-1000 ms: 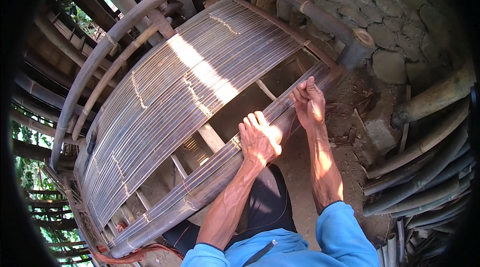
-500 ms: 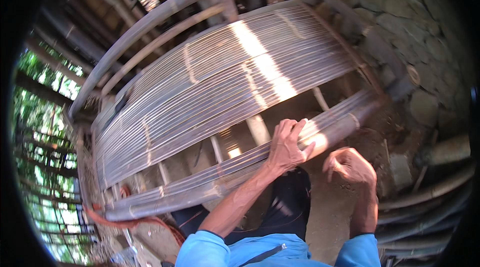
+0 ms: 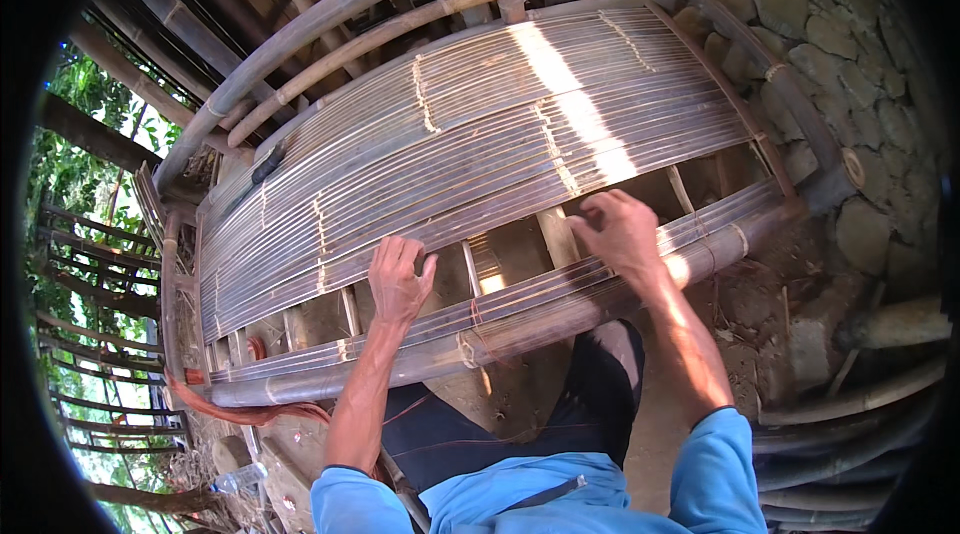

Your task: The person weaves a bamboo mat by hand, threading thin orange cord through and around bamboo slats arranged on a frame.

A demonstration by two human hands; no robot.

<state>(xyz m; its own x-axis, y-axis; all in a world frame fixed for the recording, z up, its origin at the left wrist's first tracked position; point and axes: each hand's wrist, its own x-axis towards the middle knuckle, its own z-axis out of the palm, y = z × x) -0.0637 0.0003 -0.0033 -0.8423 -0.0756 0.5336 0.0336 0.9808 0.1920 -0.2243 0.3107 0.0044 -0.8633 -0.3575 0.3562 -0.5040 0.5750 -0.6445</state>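
Note:
A bamboo bench has a broad seat panel of thin slats (image 3: 420,189) bound with pale ties. My left hand (image 3: 398,282) is at the panel's near edge, its fingers bent and its thumb apart. Farther right, my right hand (image 3: 625,234) is over the gap beside the panel, with loosely curved fingers and the thumb held away. Nothing shows in either hand, though some fingertips are hidden. Between the panel and the thick front bamboo pole (image 3: 530,326) runs a narrow band of slats (image 3: 430,327), with thin reddish strands (image 3: 476,314) around it.
Crosspieces (image 3: 558,237) show in the gap. A curved bamboo backrest (image 3: 330,19) rises at the far side. A dark object (image 3: 267,166) lies on the panel's left. An orange-red bundle of strands (image 3: 250,415) hangs at the left end, near a plastic bottle (image 3: 240,479). Bamboo poles (image 3: 850,404) lie right.
My left hand has moved left from the front pole to the panel's edge. My right hand has moved up and left, over the gap, its fingers loosening. The view has shifted slightly.

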